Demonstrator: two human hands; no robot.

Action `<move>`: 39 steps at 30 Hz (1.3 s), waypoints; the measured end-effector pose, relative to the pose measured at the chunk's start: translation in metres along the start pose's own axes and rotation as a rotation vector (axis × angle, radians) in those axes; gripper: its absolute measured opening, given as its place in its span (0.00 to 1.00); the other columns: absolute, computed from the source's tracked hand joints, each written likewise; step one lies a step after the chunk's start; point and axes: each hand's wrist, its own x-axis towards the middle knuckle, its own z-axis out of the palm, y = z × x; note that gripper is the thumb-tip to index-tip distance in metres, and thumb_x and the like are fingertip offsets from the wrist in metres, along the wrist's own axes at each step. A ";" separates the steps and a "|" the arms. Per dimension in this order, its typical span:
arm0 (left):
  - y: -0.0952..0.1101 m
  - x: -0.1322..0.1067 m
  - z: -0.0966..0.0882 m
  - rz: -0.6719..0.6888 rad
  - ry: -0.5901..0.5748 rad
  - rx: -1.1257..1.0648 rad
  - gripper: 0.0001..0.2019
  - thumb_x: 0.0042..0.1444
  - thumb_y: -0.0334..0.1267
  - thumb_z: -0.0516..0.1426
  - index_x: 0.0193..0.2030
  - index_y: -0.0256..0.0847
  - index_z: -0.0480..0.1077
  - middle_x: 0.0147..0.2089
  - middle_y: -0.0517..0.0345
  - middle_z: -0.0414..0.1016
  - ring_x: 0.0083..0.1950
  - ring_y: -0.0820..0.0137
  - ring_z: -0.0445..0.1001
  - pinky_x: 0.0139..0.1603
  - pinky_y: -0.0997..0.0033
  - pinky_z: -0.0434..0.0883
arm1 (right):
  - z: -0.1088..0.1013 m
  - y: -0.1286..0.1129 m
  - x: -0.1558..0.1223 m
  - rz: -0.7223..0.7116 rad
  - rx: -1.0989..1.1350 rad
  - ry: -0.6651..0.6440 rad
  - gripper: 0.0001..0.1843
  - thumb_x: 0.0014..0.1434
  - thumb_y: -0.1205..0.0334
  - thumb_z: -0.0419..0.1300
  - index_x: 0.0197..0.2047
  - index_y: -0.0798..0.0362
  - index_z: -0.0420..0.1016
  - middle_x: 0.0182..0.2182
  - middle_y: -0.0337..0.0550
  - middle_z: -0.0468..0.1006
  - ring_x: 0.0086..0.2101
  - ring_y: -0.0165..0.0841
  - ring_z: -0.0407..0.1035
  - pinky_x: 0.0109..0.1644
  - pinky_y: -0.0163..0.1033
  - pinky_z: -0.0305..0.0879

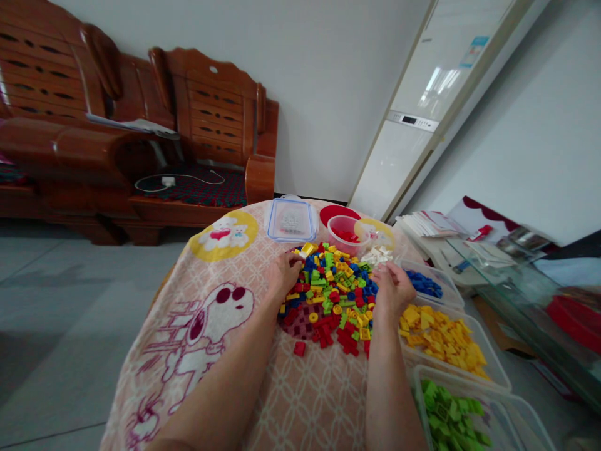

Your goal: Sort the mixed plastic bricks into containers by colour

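Observation:
A mixed pile of toy building bricks [345, 279] in red, yellow, green and blue lies between my hands. At its left edge is my left hand [285, 272], fingers curled in, with a white and a yellow piece by the fingertips; whether it grips one is unclear. My right hand [394, 285] is over the pile's right side, fingers pinched together, just in front of a small heap of white bricks [377, 255]. What those fingers hold, if anything, is too small to make out. A single red brick [299, 348] lies apart on the patterned tablecloth [319, 394].
Clear tubs hold blue bricks [424, 284], yellow bricks [444, 338] and green bricks [451, 413] along the right. A round tub with red bricks [346, 235] and a lidded clear box [291, 219] stand at the back. A glass table [507, 294] is beyond the tubs.

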 end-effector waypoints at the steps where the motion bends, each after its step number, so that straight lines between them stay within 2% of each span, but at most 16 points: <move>1: 0.000 0.000 0.000 0.000 0.000 0.001 0.12 0.54 0.35 0.55 0.41 0.42 0.79 0.39 0.57 0.81 0.39 0.69 0.75 0.42 0.72 0.69 | 0.005 -0.006 -0.007 0.018 -0.026 -0.105 0.22 0.50 0.51 0.60 0.44 0.58 0.75 0.29 0.44 0.79 0.28 0.34 0.74 0.32 0.39 0.74; 4: 0.000 0.000 0.000 -0.001 0.003 -0.010 0.12 0.54 0.35 0.55 0.41 0.42 0.79 0.39 0.57 0.81 0.39 0.69 0.76 0.43 0.72 0.69 | 0.022 -0.023 -0.034 0.037 -0.127 -0.415 0.20 0.53 0.49 0.58 0.39 0.57 0.76 0.24 0.41 0.77 0.21 0.31 0.70 0.25 0.35 0.68; 8: 0.003 -0.002 -0.003 -0.030 -0.006 0.004 0.12 0.54 0.35 0.55 0.42 0.43 0.79 0.39 0.57 0.81 0.39 0.69 0.76 0.42 0.72 0.69 | 0.044 -0.038 -0.074 -0.025 -0.335 -0.913 0.12 0.54 0.55 0.60 0.37 0.53 0.77 0.22 0.37 0.75 0.22 0.28 0.68 0.27 0.32 0.63; 10: 0.005 -0.003 -0.005 -0.051 -0.019 0.008 0.12 0.54 0.35 0.55 0.42 0.42 0.79 0.40 0.56 0.81 0.39 0.69 0.76 0.41 0.72 0.69 | 0.052 -0.041 -0.090 -0.115 -0.463 -1.079 0.08 0.53 0.60 0.61 0.37 0.52 0.77 0.20 0.34 0.74 0.23 0.27 0.67 0.29 0.31 0.60; 14: 0.010 -0.003 -0.010 -0.063 -0.059 0.003 0.13 0.54 0.33 0.55 0.43 0.41 0.78 0.41 0.56 0.81 0.40 0.69 0.76 0.42 0.72 0.69 | 0.059 -0.041 -0.107 -0.265 -0.693 -1.087 0.08 0.52 0.62 0.64 0.38 0.50 0.77 0.22 0.34 0.74 0.25 0.27 0.66 0.31 0.32 0.54; 19: 0.011 -0.004 -0.010 -0.061 -0.033 -0.016 0.12 0.53 0.33 0.56 0.42 0.42 0.79 0.38 0.57 0.81 0.38 0.69 0.75 0.40 0.73 0.68 | 0.059 -0.036 -0.110 -0.327 -0.825 -1.166 0.11 0.52 0.56 0.65 0.38 0.50 0.77 0.29 0.38 0.79 0.29 0.29 0.69 0.32 0.33 0.52; 22: 0.007 -0.003 -0.007 -0.049 -0.031 -0.015 0.12 0.53 0.33 0.56 0.42 0.42 0.79 0.36 0.57 0.80 0.37 0.69 0.75 0.39 0.72 0.68 | 0.060 -0.033 -0.113 -0.358 -0.914 -1.169 0.12 0.53 0.55 0.65 0.39 0.51 0.76 0.32 0.41 0.80 0.33 0.32 0.71 0.34 0.34 0.53; 25: 0.004 -0.002 -0.005 -0.038 -0.016 -0.018 0.12 0.53 0.34 0.56 0.41 0.43 0.79 0.37 0.57 0.80 0.37 0.69 0.75 0.39 0.71 0.68 | 0.061 -0.032 -0.116 -0.396 -0.940 -1.174 0.11 0.54 0.55 0.64 0.38 0.51 0.76 0.34 0.43 0.81 0.36 0.33 0.73 0.35 0.34 0.53; 33: 0.000 -0.001 -0.002 -0.023 -0.009 -0.036 0.12 0.54 0.35 0.56 0.42 0.43 0.79 0.38 0.57 0.81 0.39 0.69 0.75 0.41 0.72 0.69 | 0.058 -0.037 -0.116 -0.448 -0.930 -1.285 0.08 0.54 0.56 0.64 0.36 0.50 0.79 0.32 0.42 0.81 0.35 0.33 0.73 0.35 0.34 0.54; 39: 0.003 -0.002 -0.004 -0.028 -0.013 -0.012 0.12 0.54 0.35 0.56 0.42 0.43 0.79 0.39 0.56 0.80 0.39 0.68 0.75 0.42 0.71 0.69 | 0.059 -0.032 -0.117 -0.457 -0.933 -1.265 0.08 0.53 0.58 0.64 0.36 0.52 0.78 0.31 0.43 0.81 0.33 0.33 0.72 0.33 0.34 0.53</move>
